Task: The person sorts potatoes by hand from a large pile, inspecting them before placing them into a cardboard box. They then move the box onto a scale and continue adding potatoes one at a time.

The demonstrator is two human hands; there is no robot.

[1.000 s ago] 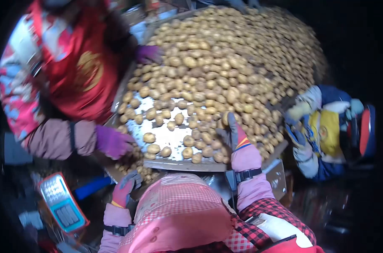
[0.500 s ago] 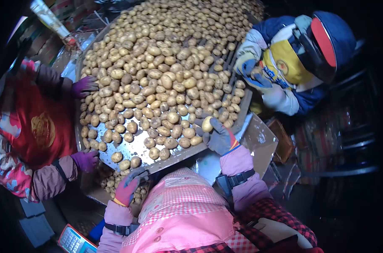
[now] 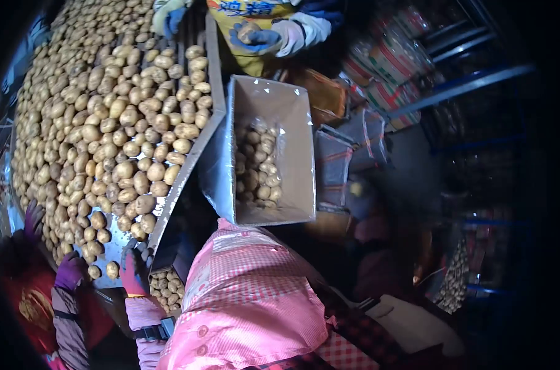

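Observation:
My left hand (image 3: 134, 268), in a pink glove with grey fingertips, rests at the near edge of the sorting table (image 3: 114, 245). Its fingers are stretched out, holding nothing, close to a few loose potatoes (image 3: 112, 269). Off to the right, in shadow, my right hand (image 3: 364, 206) is closed on a potato (image 3: 355, 189); it looks dim and blurred. Between my arms stands a plastic-lined cardboard box (image 3: 304, 154) with potatoes (image 3: 264, 163) in its bottom. A large heap of potatoes (image 3: 89, 132) covers most of the table.
Below the table edge more potatoes (image 3: 167, 290) lie in a container. A co-worker's gloved hand (image 3: 255, 38) holds a potato beyond the box. Another co-worker's purple glove (image 3: 70, 270) is at the table's left. Plastic-lined crates (image 3: 335, 163) and stacked cartons (image 3: 398, 58) stand right.
My view has turned to the right. My right hand has moved from above the table to the far right, past the box, still with the potato. My left hand stays by the table edge.

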